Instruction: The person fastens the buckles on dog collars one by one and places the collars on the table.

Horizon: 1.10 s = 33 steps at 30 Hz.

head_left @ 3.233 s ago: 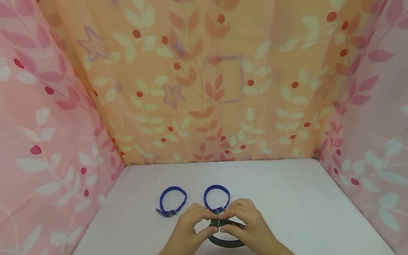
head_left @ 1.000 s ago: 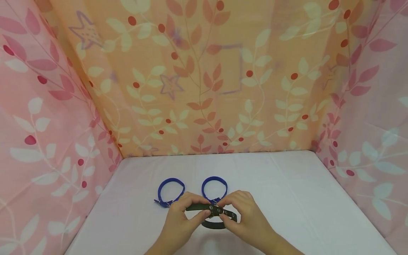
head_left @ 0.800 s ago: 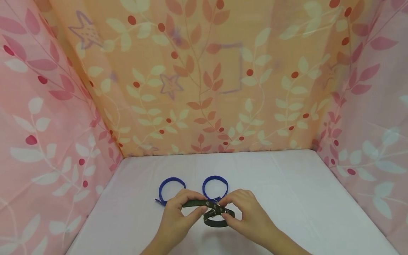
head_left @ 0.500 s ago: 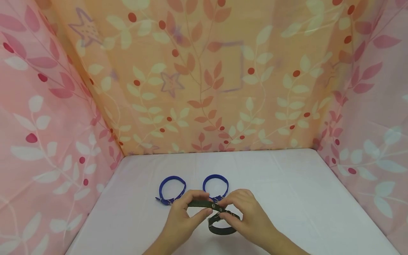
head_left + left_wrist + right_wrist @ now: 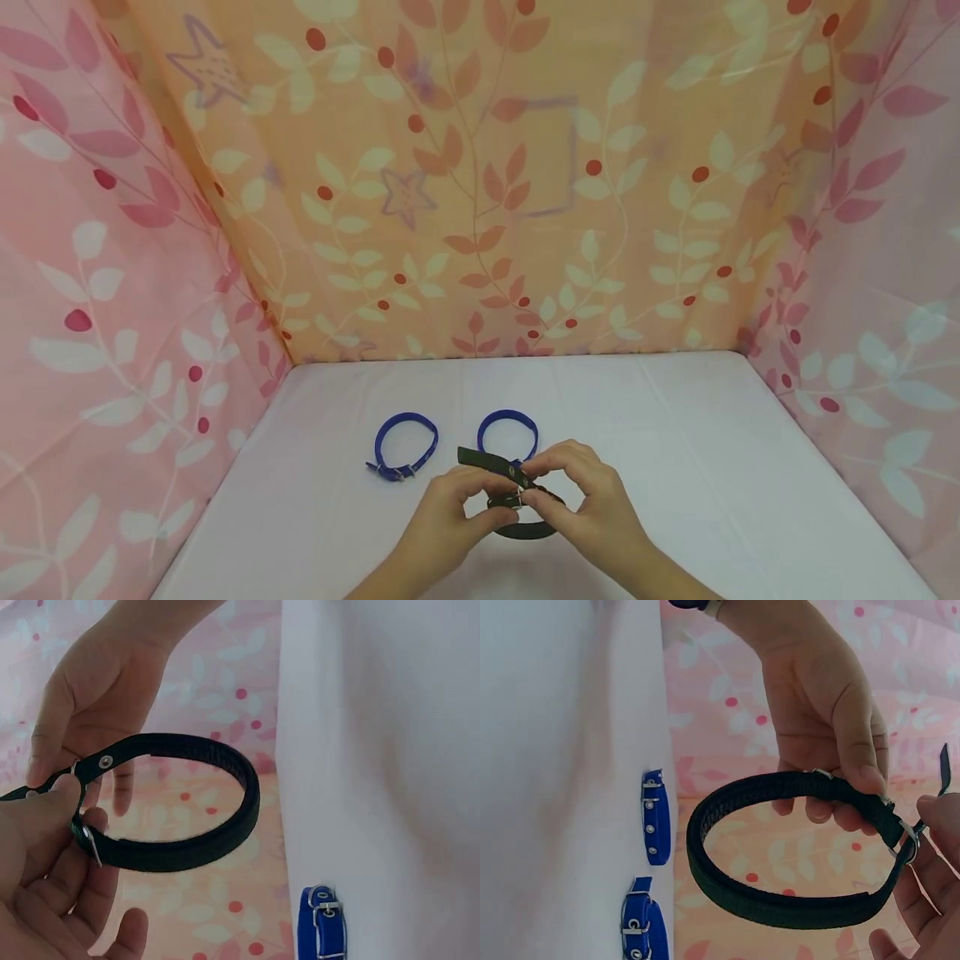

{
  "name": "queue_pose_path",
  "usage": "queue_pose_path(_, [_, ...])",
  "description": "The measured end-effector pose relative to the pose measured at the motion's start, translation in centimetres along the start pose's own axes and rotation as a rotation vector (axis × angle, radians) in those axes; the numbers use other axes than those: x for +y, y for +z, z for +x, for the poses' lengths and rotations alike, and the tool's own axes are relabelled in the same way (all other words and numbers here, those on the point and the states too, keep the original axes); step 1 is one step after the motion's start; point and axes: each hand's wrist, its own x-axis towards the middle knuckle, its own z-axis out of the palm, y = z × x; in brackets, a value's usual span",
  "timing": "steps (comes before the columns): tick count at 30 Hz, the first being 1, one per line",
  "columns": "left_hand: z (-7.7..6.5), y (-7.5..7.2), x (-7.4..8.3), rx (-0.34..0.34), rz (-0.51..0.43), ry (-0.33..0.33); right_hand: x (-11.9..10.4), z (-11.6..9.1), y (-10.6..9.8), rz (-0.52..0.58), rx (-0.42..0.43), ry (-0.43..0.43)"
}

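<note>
Both hands hold a dark green pet collar [image 5: 528, 531] up over the white table, looped into a ring, with metal eyelets along its strap. My left hand [image 5: 450, 508] pinches it beside the metal buckle [image 5: 909, 844] with thumb and fingers. My right hand [image 5: 592, 492] pinches the strap at the buckle's other side. The strap's free end [image 5: 480, 457] sticks out up and to the left, past the left fingers. In the left wrist view, the collar's loop [image 5: 180, 859] hangs out from the fingertips of both hands.
Two blue buckled collars lie in rings on the white table [image 5: 637, 417]: one at the left [image 5: 393, 475], one just behind the hands [image 5: 507, 413]. Floral cloth walls [image 5: 480, 250] stand at the back and both sides.
My left hand has let go of the strap's end, which it held out leftward, and moved to the buckle. The end now points up-left, free. Earlier, both hands met at the buckle. Blue collars stayed.
</note>
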Motion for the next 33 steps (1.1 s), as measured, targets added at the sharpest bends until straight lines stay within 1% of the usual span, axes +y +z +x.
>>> queue_pose_path(4, [-0.1, 0.0, 0.2, -0.047, 0.067, 0.115, 0.0, 0.0, 0.1, 0.002, -0.018, -0.032])
queue_pose_path(7, [-0.1, 0.0, 0.2, -0.078, 0.151, 0.210, 0.1, 0.0, 0.2, -0.006, -0.022, -0.081])
queue_pose_path(9, [-0.1, 0.0, 0.3, -0.087, 0.187, 0.246, 0.2, 0.0, 0.3, -0.012, -0.014, -0.117])
queue_pose_path(11, [-0.1, 0.1, 0.3, -0.090, 0.189, 0.255, 0.4, 0.1, 0.3, -0.018, 0.004, -0.144])
queue_pose_path(13, [-0.1, 0.1, 0.3, -0.088, 0.148, 0.225, 0.5, 0.3, 0.3, -0.032, 0.024, -0.154])
queue_pose_path(17, [0.0, -0.1, 0.2, -0.070, 0.032, 0.112, 0.5, 0.5, 0.0, -0.062, 0.056, -0.144])
queue_pose_path(22, [-0.1, -0.2, 0.3, -0.059, -0.040, 0.009, 0.3, 0.5, -0.3, -0.071, 0.055, -0.125])
queue_pose_path(27, [0.1, -0.2, 0.5, -0.041, -0.139, -0.054, 0.3, 0.6, -0.5, -0.074, 0.078, -0.140])
queue_pose_path(33, [-0.1, -0.2, 0.8, 0.000, -0.326, -0.099, 0.2, 0.9, -0.8, -0.090, 0.106, -0.192])
